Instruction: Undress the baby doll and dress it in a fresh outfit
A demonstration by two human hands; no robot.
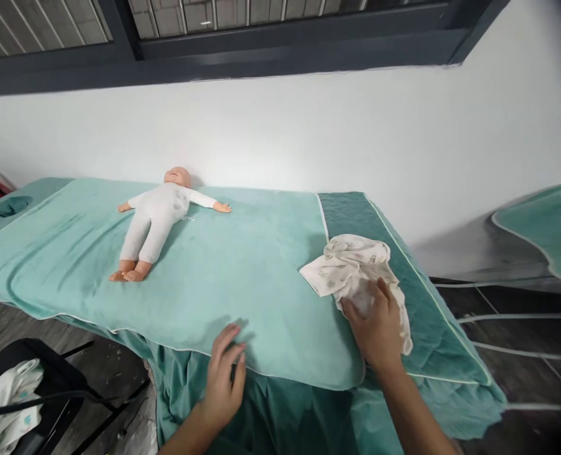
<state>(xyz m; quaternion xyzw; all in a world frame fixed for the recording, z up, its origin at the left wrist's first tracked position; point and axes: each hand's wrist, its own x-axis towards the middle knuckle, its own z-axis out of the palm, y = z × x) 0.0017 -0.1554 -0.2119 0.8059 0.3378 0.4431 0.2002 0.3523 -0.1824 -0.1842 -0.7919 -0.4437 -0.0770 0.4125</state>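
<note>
A crumpled white baby garment with a small print lies at the right end of the bed, a sleeve-like part pointing left. My right hand is closed on its near side, thumb and fingers pinching the thin white fabric. Over the front edge of the bed, my left hand is open with its fingers apart and holds nothing. Farther back on the left, a baby doll in a white long-sleeved suit lies on its back, arms spread, head toward the wall.
A light green cover spreads over the bed, with darker quilted fabric at the right. On a black chair at lower left lies more printed cloth. Behind the bed rises a white wall below a dark window frame.
</note>
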